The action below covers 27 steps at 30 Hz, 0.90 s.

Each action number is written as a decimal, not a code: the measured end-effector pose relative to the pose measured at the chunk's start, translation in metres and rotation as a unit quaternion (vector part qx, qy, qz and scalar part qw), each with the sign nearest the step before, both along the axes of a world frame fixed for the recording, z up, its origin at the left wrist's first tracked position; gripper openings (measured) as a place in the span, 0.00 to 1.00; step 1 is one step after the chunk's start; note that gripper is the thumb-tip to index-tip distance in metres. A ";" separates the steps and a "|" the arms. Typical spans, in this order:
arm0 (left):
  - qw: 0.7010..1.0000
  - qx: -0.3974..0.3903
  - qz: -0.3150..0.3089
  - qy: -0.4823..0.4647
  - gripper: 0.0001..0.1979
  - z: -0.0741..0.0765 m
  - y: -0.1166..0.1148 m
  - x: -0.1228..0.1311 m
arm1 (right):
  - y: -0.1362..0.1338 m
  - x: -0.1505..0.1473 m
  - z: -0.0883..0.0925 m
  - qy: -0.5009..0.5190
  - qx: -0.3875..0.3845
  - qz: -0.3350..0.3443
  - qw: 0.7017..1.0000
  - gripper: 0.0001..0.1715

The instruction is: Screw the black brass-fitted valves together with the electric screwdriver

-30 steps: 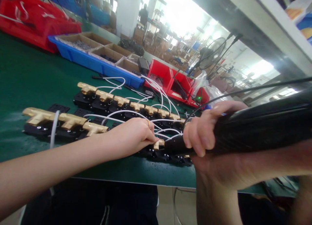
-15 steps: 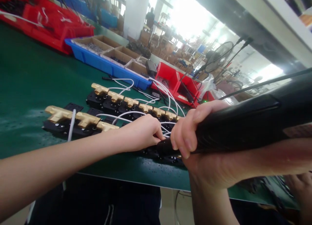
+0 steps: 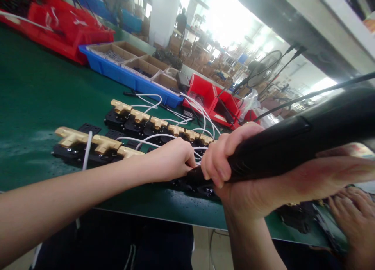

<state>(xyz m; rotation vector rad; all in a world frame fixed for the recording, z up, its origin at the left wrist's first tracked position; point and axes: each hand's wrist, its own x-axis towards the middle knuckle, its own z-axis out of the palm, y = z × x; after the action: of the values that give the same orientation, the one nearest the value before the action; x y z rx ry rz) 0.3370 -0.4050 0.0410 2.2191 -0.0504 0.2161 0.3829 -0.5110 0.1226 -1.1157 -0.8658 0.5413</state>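
My right hand is wrapped round a thick black electric screwdriver, tilted with its narrow end down to the left. Close to that end, my left hand has its fingers pinched together low over the front row; whatever they grip is hidden. This front row is made of brass tee fittings on black housings. Behind it runs a second row of brass tees on black bases. White cables loop between the rows. The screwdriver's tip is out of sight beyond my left fingers.
A blue divided tray with small parts lies behind the rows, between a large red bin and smaller red bins. At right, another person's hand rests near black parts. The green bench's front edge is close.
The screwdriver and my right hand have shifted slightly left, the tool's rear end lower. My left hand stays about where it was. More of the other person's hand shows at right.
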 end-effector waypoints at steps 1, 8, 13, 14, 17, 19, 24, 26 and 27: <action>1.000 -0.003 0.000 -0.001 0.13 0.000 0.000 0.000 | 0.000 0.001 -0.001 0.003 0.010 -0.001 1.000 0.46; 1.000 0.011 -0.005 -0.011 0.10 -0.001 -0.002 -0.001 | -0.010 0.007 0.002 -0.028 -0.014 -0.014 0.999 0.36; 0.996 0.065 0.003 -0.056 0.09 0.004 0.006 -0.016 | -0.013 0.008 -0.001 -0.078 0.013 -0.016 0.997 0.30; 0.994 0.085 0.013 -0.064 0.08 0.005 0.008 -0.021 | -0.014 0.008 -0.002 -0.078 0.018 -0.015 0.997 0.29; 0.990 0.114 0.023 -0.081 0.06 0.004 0.013 -0.034 | -0.014 0.009 -0.003 -0.076 0.000 0.027 0.997 0.28; 0.990 0.109 0.022 -0.082 0.07 0.003 0.015 -0.040 | -0.014 0.009 -0.001 -0.084 -0.017 0.054 0.995 0.27; 0.991 0.109 0.005 -0.080 0.09 0.001 0.016 -0.044 | -0.010 0.001 0.004 -0.082 -0.013 0.003 0.997 0.33; 0.991 0.111 -0.003 -0.076 0.10 0.002 0.017 -0.044 | -0.010 -0.003 0.005 -0.078 -0.016 -0.008 0.997 0.35; 0.991 0.112 -0.004 -0.073 0.10 0.003 0.017 -0.045 | -0.010 -0.004 0.005 -0.076 -0.017 -0.007 0.997 0.35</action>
<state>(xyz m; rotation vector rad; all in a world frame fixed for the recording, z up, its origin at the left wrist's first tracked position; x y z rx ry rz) 0.2920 -0.3880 0.0439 2.4226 -0.1720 0.3837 0.3791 -0.5205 0.1277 -1.2058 -0.9833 0.4655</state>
